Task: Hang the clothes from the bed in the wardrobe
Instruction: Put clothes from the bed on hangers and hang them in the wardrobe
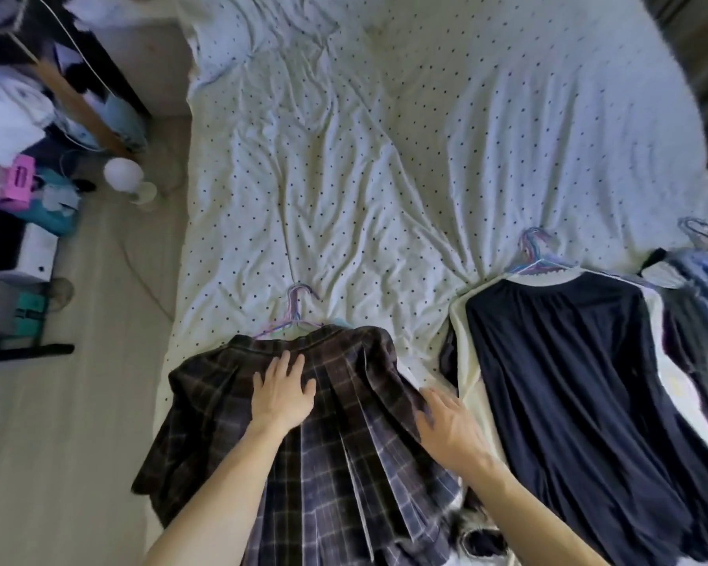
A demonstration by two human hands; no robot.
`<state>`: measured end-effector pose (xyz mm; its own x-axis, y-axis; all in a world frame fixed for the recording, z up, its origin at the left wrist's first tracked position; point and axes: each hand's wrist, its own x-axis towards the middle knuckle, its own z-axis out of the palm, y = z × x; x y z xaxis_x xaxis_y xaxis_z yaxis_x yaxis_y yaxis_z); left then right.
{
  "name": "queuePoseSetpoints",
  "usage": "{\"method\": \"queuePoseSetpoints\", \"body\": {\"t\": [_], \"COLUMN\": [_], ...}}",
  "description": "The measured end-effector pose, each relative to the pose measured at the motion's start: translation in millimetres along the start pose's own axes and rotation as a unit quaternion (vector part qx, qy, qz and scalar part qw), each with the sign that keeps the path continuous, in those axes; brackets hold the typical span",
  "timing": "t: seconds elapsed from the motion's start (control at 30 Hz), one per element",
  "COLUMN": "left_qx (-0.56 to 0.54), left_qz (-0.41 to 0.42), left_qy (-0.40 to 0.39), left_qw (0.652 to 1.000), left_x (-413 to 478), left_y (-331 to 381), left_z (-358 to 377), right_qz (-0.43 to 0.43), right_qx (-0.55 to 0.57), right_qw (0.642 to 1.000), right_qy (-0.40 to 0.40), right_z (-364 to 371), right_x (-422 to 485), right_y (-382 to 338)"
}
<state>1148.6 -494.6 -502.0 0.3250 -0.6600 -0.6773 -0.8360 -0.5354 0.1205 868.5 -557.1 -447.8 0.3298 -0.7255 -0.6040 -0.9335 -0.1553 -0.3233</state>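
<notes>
A pile of dark plaid pleated skirts (344, 451) lies on the near edge of the bed (385, 165), with pastel hanger hooks (297, 300) sticking out at its top. My left hand (281, 396) rests flat on the top skirt with straight fingers. My right hand (446, 426) touches the pile's right edge, fingers spread. To the right lies a dark navy garment (569, 394) on cream cloth, on several hangers (534, 249). A further heap of clothes (695, 304) sits at the right edge.
The bed has a white dotted sheet, creased, and a pillow (238, 30) at the far left corner. On the floor to the left stand a white round lamp (123, 175), a pink box (17, 183), a teal bag and other clutter. Pale floor runs along the bed's left side.
</notes>
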Motion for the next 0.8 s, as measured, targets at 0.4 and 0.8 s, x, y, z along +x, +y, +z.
{"method": "queuePoseSetpoints", "body": {"t": [0.4,0.8], "left_qx": [0.067,0.159], "left_qz": [0.213,0.508], "left_qy": [0.016,0.097], "left_qw": [0.975,0.841], "left_x": [-197,-343], "left_y": [226,561], "left_z": [13,34], "right_qz": [-0.065,0.137], "right_qx": [-0.028,0.070], "right_qw": [0.956,0.846], "right_qy": [0.286,0.511], "right_z": [-56,-114], "right_x": [-240,-431], "right_y": [172,397]}}
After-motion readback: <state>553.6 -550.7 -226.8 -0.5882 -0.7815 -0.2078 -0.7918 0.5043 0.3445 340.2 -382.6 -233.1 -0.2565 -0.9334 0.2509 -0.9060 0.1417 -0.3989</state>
